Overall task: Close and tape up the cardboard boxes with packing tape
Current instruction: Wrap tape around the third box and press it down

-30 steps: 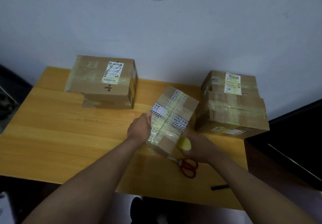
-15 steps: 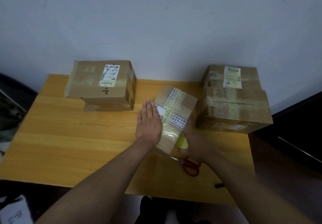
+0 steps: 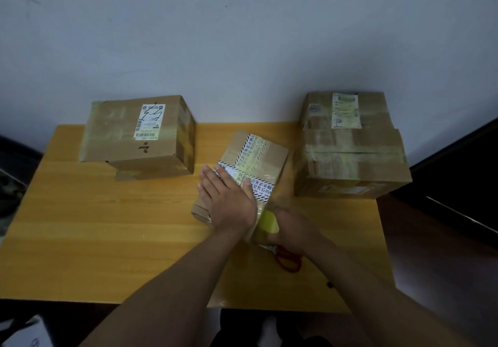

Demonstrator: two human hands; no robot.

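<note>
A pale, scuffed wall backs the wooden table you are working at. The small box sits near the table's centre, tilted toward one o'clock, its flaps already down under striped printed tape. Your left hand lies flat on its top, fingers straight and together, pressing the box and the clear strip down. Your right hand is at the box's near corner, about five o'clock from the left one, fingers curled round the yellowish tape roll.

You look to be mid-strip: the tape is being run over the near end of the box while the left hand smooths and holds. The next move likely calls for a steady pull on the roll down the near face, the left hand keeping the box from sliding, then a cut.

The red-handled scissors lie just under your right wrist, close enough to reach but partly hidden by it. A labelled box stands at ten o'clock, stacked boxes at two o'clock, both already taped and apart from your hands. A small dark object sits near the table's front edge at five o'clock; what it is I cannot tell.
</note>
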